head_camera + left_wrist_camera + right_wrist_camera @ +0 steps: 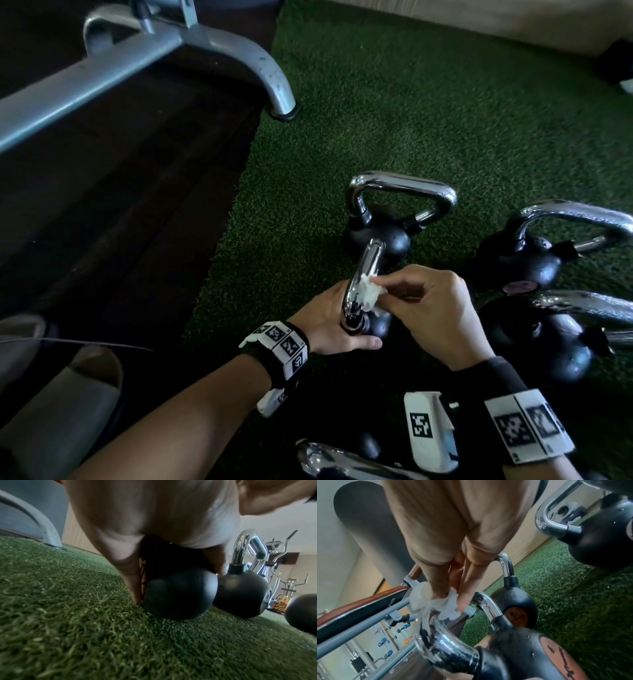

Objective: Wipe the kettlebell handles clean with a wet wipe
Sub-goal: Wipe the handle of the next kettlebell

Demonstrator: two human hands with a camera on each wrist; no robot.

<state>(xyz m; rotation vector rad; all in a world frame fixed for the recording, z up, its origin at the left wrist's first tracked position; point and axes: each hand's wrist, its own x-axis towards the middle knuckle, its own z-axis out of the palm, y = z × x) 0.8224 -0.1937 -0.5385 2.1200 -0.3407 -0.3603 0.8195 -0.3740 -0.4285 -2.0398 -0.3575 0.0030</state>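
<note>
A small black kettlebell (180, 595) with a chrome handle (363, 274) stands on the green turf in front of me. My left hand (329, 318) grips its ball from the left, thumb along the near side and fingers curled round the far side. My right hand (390, 291) pinches a crumpled white wet wipe (371, 294) against the right side of the handle, about halfway up. In the right wrist view the wipe (436, 604) sits bunched under my fingertips on top of the chrome handle (440, 635). Water drops dot the black ball there.
Several more chrome-handled kettlebells stand close by: one just behind (387, 236), two to the right (527, 263) (555, 346), and a handle at the bottom edge (335, 459). A grey bench frame (205, 44) stands on dark flooring (102, 205) at the left. Turf (411, 102) stretches beyond.
</note>
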